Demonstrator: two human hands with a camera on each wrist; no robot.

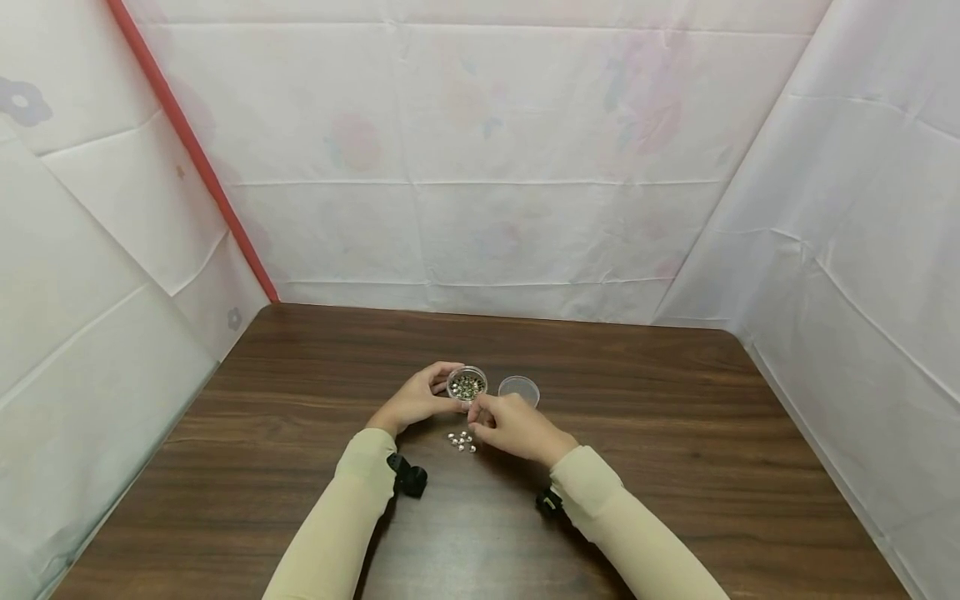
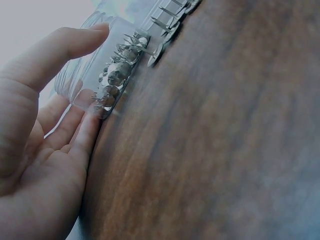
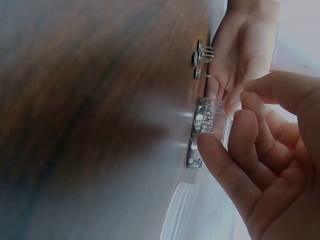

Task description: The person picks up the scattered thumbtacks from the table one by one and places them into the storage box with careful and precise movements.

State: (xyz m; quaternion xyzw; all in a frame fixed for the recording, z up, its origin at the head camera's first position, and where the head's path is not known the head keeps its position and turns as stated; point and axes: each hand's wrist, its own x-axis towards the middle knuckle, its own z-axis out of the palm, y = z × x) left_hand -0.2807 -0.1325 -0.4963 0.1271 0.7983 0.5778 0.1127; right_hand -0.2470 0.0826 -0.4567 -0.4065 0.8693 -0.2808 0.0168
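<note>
My left hand [image 1: 417,400] holds a small round clear plastic jar [image 2: 90,62] on the table, thumb on one side and fingers on the other. Inside lie several metal thumbtacks [image 1: 467,387]. By the near rim of the jar is my right hand [image 1: 517,426], its thumb and index fingertips [image 3: 251,101] close together and the other fingers bent. Whether a tack is between them I cannot tell. Several loose thumbtacks [image 1: 461,442] lie on the table in front of the jar, points up in the wrist views.
A clear round lid [image 1: 521,387] lies right of the jar, partly behind the right hand. All stand on a dark wood-grain table [image 1: 637,392]. White patterned cloth [image 1: 480,150] hangs behind and at both sides, with a red strip [image 1: 195,150] at the left.
</note>
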